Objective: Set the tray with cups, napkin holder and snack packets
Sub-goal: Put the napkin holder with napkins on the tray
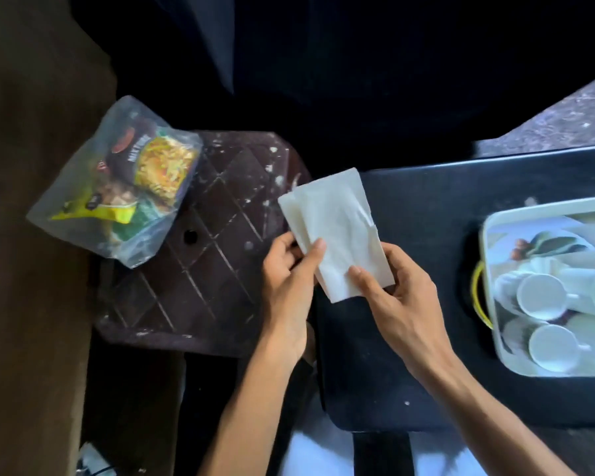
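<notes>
Both hands, left (pixel 285 273) and right (pixel 397 297), pinching a stack of white napkins (pixel 337 231) above the gap between brown stool (pixel 207 255) and black table (pixel 409 338). Cups (pixel 541 300) already lying in the tray (pixel 488 235) at right. Snack packets (pixel 131 187) bagged on the stool, not yet moved. Napkin holder not clearly seen. Roughly a third done, by the look of it.
</notes>
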